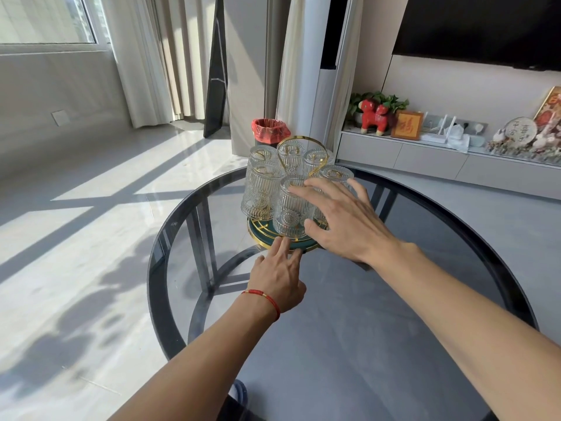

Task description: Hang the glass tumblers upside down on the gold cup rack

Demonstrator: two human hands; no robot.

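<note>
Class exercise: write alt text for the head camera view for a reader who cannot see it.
Six ribbed glass tumblers hang upside down on a gold cup rack on a round glass table. The right hand touches the nearest tumbler; the left hand fingers the rack's green base.

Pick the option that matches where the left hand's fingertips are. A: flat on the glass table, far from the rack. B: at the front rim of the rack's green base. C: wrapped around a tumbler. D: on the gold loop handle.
B: the left hand reaches its fingers to the front rim of the rack's green base, below the nearest tumbler.
</note>
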